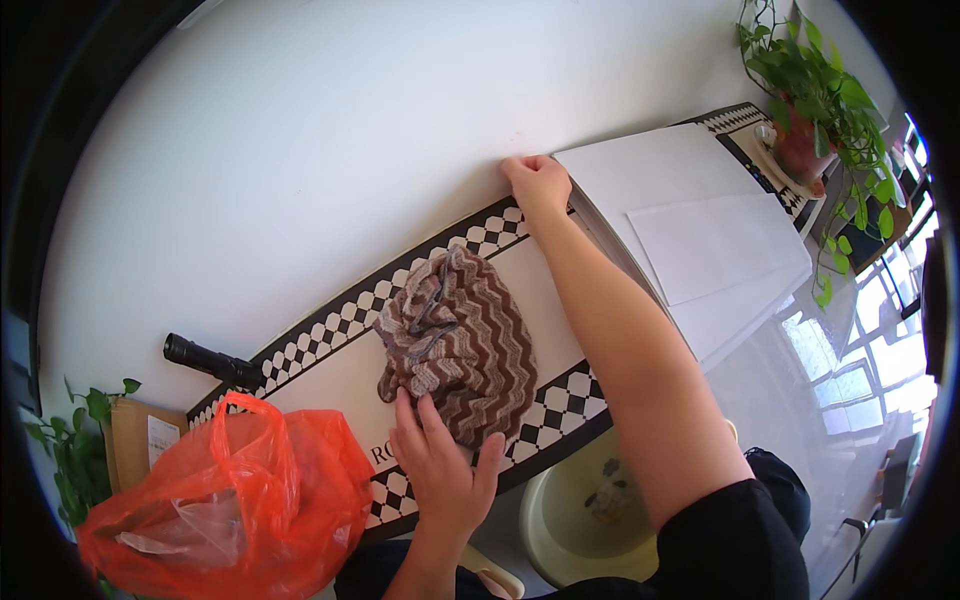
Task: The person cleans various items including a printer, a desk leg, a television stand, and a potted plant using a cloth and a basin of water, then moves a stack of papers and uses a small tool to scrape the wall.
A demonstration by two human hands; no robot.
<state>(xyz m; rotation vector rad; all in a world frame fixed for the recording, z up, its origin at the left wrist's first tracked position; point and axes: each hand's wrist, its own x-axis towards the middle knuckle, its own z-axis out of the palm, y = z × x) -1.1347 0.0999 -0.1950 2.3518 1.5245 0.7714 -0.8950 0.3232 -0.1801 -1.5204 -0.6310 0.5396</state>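
A crumpled brown and beige zigzag-patterned cloth [480, 345] lies on a long, narrow surface with a black-and-white patterned border [551, 409]. The spread fingers of my left hand [442, 472] rest at the cloth's lower edge, without a grip on it. My right hand [538, 184] reaches to the far side by the wall, its fingers curled at the corner of a large white box or board [667, 172]. Whether the fingers grip that corner cannot be told. A white sheet [709, 244] lies on top of the white piece.
At the left are a red plastic bag [300, 480], a black flashlight [214, 364] and a cardboard box [142, 442]. A potted trailing plant [806, 146] stands at the far right end. Below the surface's front edge is a pale green basin [547, 517].
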